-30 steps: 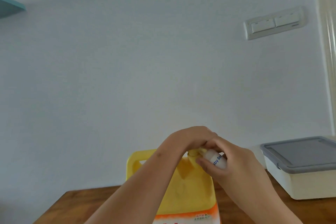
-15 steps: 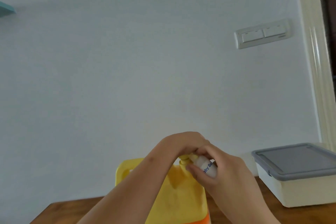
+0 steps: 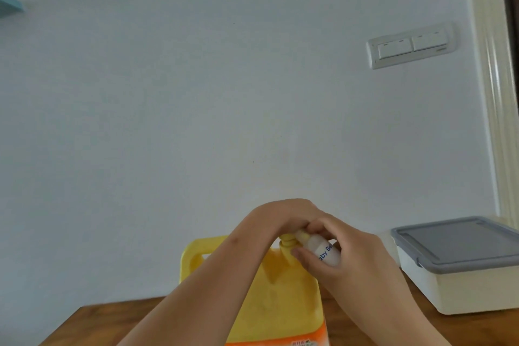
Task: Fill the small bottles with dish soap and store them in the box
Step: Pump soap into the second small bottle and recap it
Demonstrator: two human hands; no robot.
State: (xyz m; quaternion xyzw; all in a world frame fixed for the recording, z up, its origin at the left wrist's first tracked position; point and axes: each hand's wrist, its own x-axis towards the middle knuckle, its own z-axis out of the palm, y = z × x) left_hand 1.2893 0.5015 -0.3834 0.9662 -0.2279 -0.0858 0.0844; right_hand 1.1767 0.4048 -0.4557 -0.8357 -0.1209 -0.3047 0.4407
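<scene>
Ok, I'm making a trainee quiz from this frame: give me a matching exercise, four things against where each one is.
1 small bottle
2 dish soap jug
3 box
4 wall switch

A on the wall, upper right
B standing on the table, left hand on its top
C held in the right hand
D on the table at right, lid shut

Pairs: 1-C, 2-B, 3-D, 4-A

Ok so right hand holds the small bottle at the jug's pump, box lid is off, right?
No: the head view shows the lid on the box, shut. The right hand does hold the bottle at the jug's pump.
</scene>
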